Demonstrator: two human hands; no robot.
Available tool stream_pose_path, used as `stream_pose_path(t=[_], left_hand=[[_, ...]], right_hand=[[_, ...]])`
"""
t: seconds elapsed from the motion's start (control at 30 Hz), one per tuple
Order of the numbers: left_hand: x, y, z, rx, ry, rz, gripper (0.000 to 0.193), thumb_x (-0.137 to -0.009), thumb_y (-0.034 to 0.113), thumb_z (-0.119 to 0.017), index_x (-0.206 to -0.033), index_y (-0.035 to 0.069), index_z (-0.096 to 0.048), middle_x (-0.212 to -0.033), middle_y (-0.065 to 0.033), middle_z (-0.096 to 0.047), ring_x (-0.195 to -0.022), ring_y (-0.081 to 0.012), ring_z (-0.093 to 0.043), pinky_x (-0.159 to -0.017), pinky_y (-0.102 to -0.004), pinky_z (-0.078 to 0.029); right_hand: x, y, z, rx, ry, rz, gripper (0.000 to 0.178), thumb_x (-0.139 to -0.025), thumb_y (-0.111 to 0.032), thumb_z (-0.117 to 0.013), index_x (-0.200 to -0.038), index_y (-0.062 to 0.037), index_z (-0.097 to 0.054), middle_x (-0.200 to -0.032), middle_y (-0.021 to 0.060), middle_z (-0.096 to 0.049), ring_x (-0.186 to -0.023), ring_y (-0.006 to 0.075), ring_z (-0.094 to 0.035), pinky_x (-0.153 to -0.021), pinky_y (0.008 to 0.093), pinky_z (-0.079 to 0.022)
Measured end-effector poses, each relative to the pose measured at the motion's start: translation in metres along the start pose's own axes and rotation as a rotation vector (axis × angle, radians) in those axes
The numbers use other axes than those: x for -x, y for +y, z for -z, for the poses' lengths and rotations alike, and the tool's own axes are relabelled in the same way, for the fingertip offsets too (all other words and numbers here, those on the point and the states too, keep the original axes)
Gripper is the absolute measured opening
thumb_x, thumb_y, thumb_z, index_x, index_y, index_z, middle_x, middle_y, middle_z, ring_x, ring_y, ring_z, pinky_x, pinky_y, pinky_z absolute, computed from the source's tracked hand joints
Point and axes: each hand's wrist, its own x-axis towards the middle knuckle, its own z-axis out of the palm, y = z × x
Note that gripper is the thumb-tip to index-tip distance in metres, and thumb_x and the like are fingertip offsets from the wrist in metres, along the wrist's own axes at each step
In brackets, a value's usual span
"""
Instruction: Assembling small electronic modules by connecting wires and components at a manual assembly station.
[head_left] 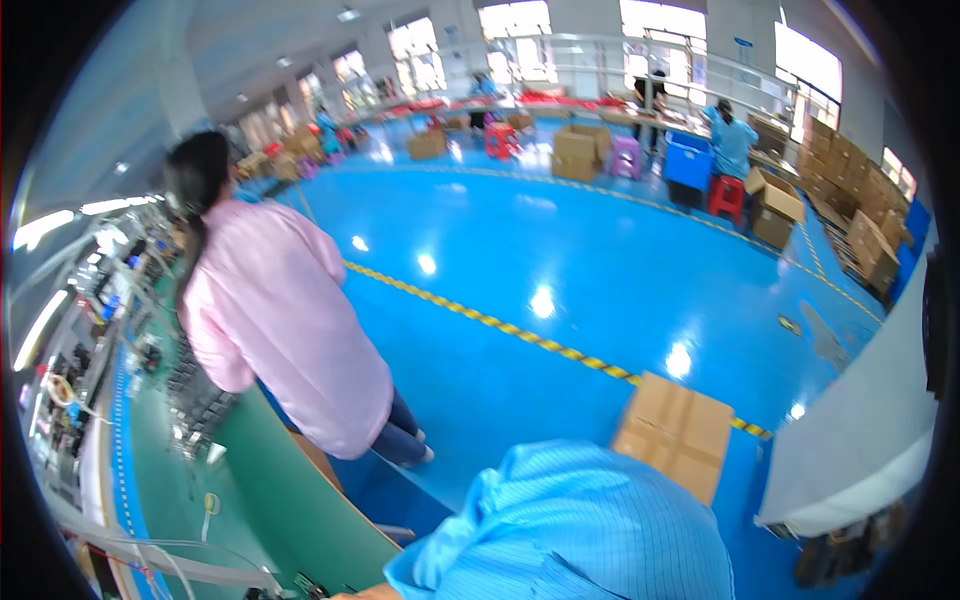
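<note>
A blue striped sleeve (pixel 590 530) fills the lower middle, and I take it for my right arm, reaching left to the green bench. Only a sliver of my right hand (pixel 372 594) shows at the bottom edge. Its fingers, and anything in them, are cut off. Nearest to it on the bench mat (pixel 265 480) are small dark and green parts (pixel 308 585), too blurred to name. My left hand is out of view.
Along the bench on the left stands a person in a pink smock (pixel 285 320), beside a cluster of dark parts (pixel 195 400). A cardboard box (pixel 675 430) sits on the blue floor behind my arm. At right hangs a white panel (pixel 850 420). Cartons (pixel 575 155) and other workers are farther off.
</note>
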Motion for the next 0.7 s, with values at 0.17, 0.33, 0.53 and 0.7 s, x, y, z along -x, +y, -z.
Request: stream_pose_path(t=[0.17,0.33,0.53,0.7], left_hand=[[-0.012,0.040,-0.071,-1.245,0.320,0.306,0.033,-0.083,0.002,-0.058,-0.115,0.001,-0.049,-0.109,-0.0213,-0.057,-0.098,-0.0288,-0.057,-0.090,-0.0386,-0.048],[0.001,-0.009,-0.189,-2.699,0.627,0.202,0.032,-0.083,0.001,-0.058,-0.114,0.001,-0.049,-0.108,-0.0198,-0.057,-0.097,-0.0271,-0.057,-0.090,-0.0375,-0.047],[0.002,-0.006,-0.117,-2.802,0.656,0.079,0.035,-0.083,0.003,-0.059,-0.116,0.002,-0.048,-0.111,-0.0185,-0.055,-0.100,-0.0266,-0.055,-0.093,-0.0368,-0.044],[-0.012,-0.015,-0.050,-2.894,0.585,0.339,0.042,-0.083,0.009,-0.060,-0.121,0.003,-0.045,-0.116,-0.0171,-0.053,-0.105,-0.0270,-0.052,-0.097,-0.0365,-0.039]], right_hand=[[-0.035,0.092,0.011,-0.536,-0.060,0.043,0.085,-0.074,-0.024,-0.079,-0.142,-0.0083,-0.031,-0.103,0.0121,-0.061,-0.088,0.0282,-0.058,-0.077,0.0361,-0.050],[-0.024,0.035,-0.029,-0.540,-0.251,0.041,0.085,-0.076,-0.014,-0.075,-0.144,-0.0096,-0.024,-0.104,0.0146,-0.062,-0.088,0.0306,-0.061,-0.080,0.0381,-0.050],[-0.011,-0.012,0.028,-0.097,-0.266,0.128,0.092,-0.073,-0.006,-0.076,-0.147,-0.0101,-0.021,-0.111,0.0157,-0.062,-0.096,0.0272,-0.061,-0.084,0.0344,-0.049],[-0.029,0.012,0.063,-0.164,-0.257,0.177,0.096,-0.067,-0.016,-0.083,-0.144,-0.0090,-0.026,-0.107,0.0109,-0.061,-0.094,0.0255,-0.059,-0.082,0.0339,-0.048]])
